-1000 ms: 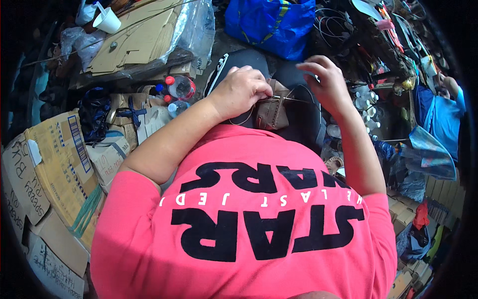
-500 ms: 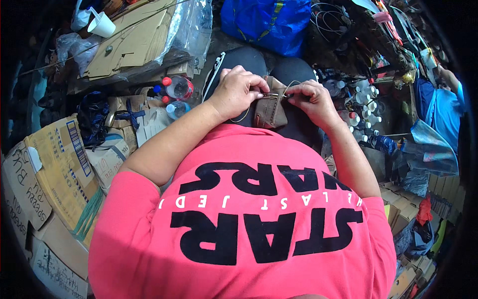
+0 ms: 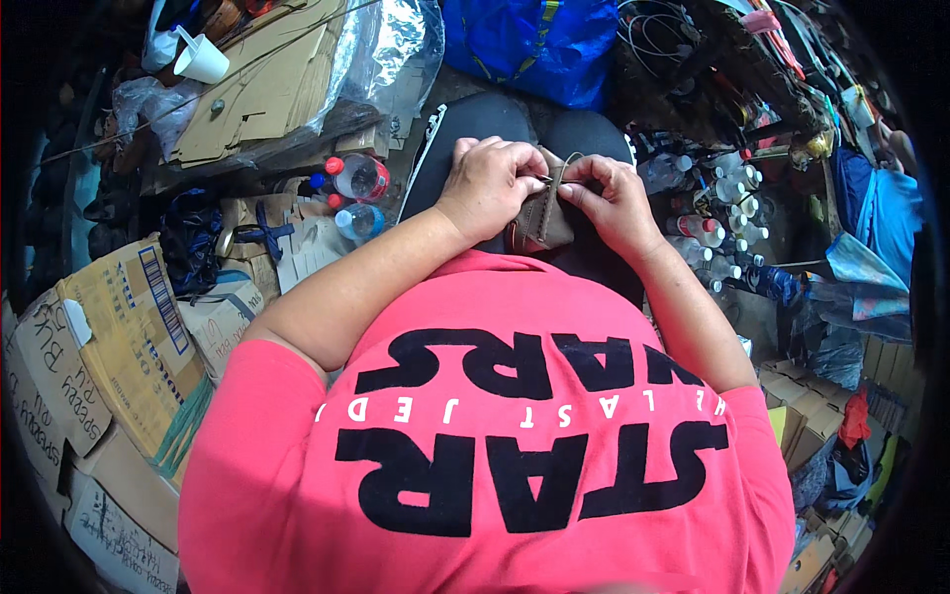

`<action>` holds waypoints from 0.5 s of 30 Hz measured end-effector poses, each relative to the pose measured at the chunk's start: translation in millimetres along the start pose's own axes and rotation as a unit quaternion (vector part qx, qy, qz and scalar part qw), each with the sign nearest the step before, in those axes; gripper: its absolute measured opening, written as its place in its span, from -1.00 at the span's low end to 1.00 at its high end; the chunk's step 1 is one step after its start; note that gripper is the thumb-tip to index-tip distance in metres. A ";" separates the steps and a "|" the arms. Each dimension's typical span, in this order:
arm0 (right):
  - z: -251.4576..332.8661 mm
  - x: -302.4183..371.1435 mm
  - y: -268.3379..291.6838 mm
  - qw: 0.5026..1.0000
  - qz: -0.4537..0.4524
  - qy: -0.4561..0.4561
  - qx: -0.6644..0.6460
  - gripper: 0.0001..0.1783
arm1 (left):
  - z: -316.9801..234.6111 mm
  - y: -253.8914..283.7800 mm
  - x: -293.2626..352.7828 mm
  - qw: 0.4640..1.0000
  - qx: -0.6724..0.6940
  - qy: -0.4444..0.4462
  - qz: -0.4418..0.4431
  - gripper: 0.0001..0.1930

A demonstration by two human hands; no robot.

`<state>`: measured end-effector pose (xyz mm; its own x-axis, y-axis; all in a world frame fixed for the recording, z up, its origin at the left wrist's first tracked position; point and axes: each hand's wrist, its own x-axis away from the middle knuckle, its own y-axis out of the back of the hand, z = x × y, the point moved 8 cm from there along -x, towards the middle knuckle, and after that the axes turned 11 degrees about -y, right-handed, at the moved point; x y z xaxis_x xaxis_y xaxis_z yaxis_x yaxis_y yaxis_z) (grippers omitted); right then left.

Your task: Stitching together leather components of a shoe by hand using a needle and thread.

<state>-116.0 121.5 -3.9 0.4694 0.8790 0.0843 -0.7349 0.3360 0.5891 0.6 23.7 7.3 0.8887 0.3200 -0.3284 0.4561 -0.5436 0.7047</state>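
A brown leather piece (image 3: 539, 226), shaped like a shoe front with a raised stitched seam, rests between my thighs. My left hand (image 3: 495, 186) is closed at its left side, pinching a thin needle against the seam. Opposite it, my right hand (image 3: 616, 203) has thumb and fingers pinched together at the seam's far end; what lies between them is too small to make out. A pale thread (image 3: 573, 156) loops up beside the right fingertips. The underside of the leather is hidden by my hands and shirt.
Plastic bottles (image 3: 360, 178) stand left of my knee, with more clear bottles (image 3: 732, 203) to the right. Flattened cardboard (image 3: 262, 94) lies far left, boxes (image 3: 129, 327) nearer. A blue bag (image 3: 534, 45) is ahead of my knees. A person's blue sleeve (image 3: 888, 223) shows far right.
Both hands have drawn closer together over the leather's seam. The left hand moved right, covering more of the leather, and the thin needle between the hands is now mostly hidden.
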 end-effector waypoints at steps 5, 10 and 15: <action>8.3 -5.0 7.9 0.999 -0.001 0.033 0.021 -0.84 | -5.7 7.9 -10.5 0.999 0.012 -0.050 0.012 -0.91; -3.0 -0.1 25.8 0.997 0.032 -0.007 -0.068 -0.83 | 4.9 25.2 -0.8 0.996 0.073 -0.046 0.017 -0.90; 37.9 4.4 15.5 0.980 0.106 0.081 0.146 -0.93 | -36.3 20.7 -6.0 0.971 -0.146 -0.103 0.158 -0.94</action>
<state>-106.8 117.7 36.0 0.2197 0.9687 0.1153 -0.6255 0.0492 0.7787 3.0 38.6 46.7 0.9862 -0.0058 -0.1654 0.1538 -0.3366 0.9290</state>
